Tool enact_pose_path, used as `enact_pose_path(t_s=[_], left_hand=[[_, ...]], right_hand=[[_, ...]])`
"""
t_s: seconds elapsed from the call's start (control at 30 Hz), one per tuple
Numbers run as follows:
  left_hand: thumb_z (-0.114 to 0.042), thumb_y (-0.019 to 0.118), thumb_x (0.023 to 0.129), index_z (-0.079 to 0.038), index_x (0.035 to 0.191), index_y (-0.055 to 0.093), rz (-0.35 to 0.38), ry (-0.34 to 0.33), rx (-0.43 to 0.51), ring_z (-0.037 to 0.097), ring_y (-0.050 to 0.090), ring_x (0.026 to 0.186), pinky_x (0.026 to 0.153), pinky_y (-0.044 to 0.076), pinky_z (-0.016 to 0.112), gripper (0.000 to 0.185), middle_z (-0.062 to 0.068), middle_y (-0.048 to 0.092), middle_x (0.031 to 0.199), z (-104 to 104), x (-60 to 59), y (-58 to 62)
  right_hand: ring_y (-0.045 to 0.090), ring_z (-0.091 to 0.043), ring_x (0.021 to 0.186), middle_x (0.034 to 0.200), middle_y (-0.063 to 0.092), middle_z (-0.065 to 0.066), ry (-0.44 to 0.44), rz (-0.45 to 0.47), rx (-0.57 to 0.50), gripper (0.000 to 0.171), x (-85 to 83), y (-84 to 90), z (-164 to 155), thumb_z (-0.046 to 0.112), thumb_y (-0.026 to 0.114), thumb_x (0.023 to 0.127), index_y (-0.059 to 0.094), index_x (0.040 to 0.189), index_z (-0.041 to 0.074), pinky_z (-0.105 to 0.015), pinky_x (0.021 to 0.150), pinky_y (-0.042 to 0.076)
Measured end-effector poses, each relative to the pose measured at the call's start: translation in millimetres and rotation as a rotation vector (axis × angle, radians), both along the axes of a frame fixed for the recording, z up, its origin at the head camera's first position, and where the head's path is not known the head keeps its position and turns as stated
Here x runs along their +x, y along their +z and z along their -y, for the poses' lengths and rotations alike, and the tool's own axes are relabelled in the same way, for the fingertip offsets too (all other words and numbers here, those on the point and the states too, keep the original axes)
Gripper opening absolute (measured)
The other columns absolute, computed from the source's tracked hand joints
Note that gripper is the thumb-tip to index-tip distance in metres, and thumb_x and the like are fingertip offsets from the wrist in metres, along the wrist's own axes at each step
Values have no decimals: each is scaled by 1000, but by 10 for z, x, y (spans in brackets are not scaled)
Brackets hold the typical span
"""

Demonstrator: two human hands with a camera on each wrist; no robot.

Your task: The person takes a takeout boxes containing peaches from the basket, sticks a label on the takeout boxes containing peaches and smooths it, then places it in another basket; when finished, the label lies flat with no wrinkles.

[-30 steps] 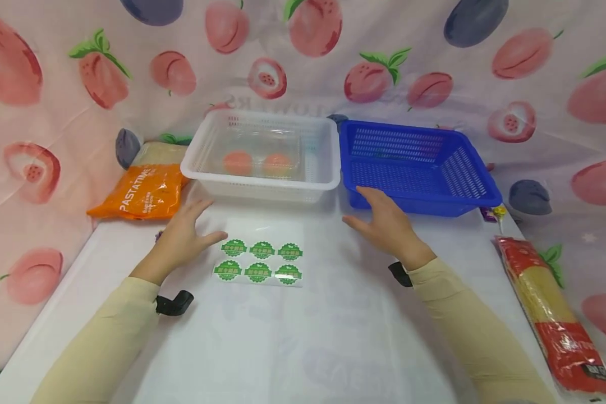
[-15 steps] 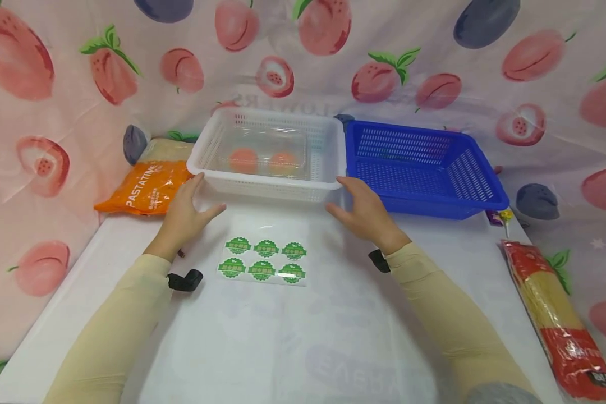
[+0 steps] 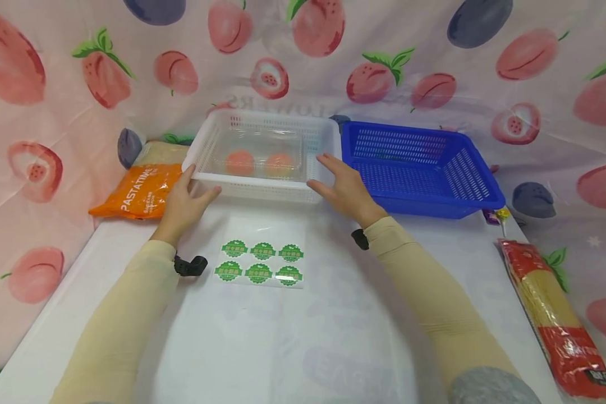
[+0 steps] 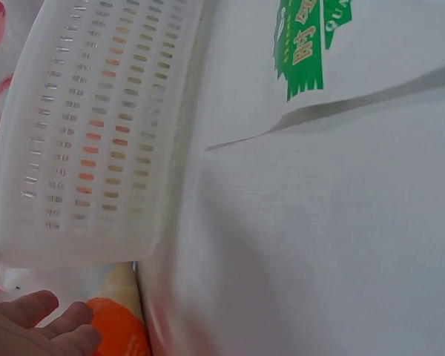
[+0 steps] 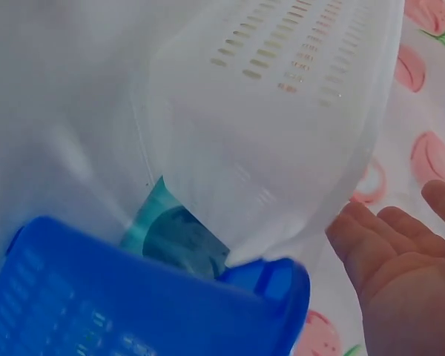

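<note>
A white slotted basket (image 3: 262, 181) holds a clear plastic box (image 3: 272, 141) with two round orange items (image 3: 239, 163) visible through its lid. At the basket's front left corner is my left hand (image 3: 183, 209), fingertips right at the rim and thumb spread. My right hand (image 3: 347, 191) reaches over the front right corner, its fingers extended and thumb apart. The left wrist view shows loosely bent fingers (image 4: 67, 326) beside the basket's end. In the right wrist view, the right palm (image 5: 400, 271) faces the basket (image 5: 259, 141), holding nothing.
A blue basket (image 3: 419, 206) stands right of the white one. Before them lies a sheet of green round stickers (image 3: 258, 273). An orange pasta bag (image 3: 143, 188) sits left; a long red noodle packet (image 3: 555, 314) and a lollipop (image 3: 502, 214) lie right. A patterned curtain (image 3: 313, 84) hangs behind.
Both hands have moved forward to the white basket. My right hand has gone left, from in front of the blue basket to the white basket's front right corner. The baskets stay put.
</note>
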State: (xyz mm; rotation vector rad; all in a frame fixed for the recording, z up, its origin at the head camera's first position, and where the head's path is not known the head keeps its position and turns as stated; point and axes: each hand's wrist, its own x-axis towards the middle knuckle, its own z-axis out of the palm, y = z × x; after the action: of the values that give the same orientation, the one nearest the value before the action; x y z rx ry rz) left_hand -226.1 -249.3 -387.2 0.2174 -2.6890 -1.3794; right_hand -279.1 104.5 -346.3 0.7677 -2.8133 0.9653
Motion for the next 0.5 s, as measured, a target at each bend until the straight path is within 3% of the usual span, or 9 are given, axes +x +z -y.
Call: enact_pose_path(t_s=[0.27,0.5], left_hand=[[-74,56,86,-26,163,5,83,61,60,41,24,145,113,26,62,104,17,18,164,-5,-95,25],[-70,55,90,-26,163,5,88,118,109,39,37,130,111,32,59,99,19,29,156,-52,-201,23]], right_hand=[[27,-29,147,161,30,-13,-12,82,25,71,-206,67,262,43,64,98,37,155,11,-44,118,25],[43,-32,137,162,30,-6,-32,190,-31,76,-392,54,367,45,63,98,30,159,14,-44,108,41]])
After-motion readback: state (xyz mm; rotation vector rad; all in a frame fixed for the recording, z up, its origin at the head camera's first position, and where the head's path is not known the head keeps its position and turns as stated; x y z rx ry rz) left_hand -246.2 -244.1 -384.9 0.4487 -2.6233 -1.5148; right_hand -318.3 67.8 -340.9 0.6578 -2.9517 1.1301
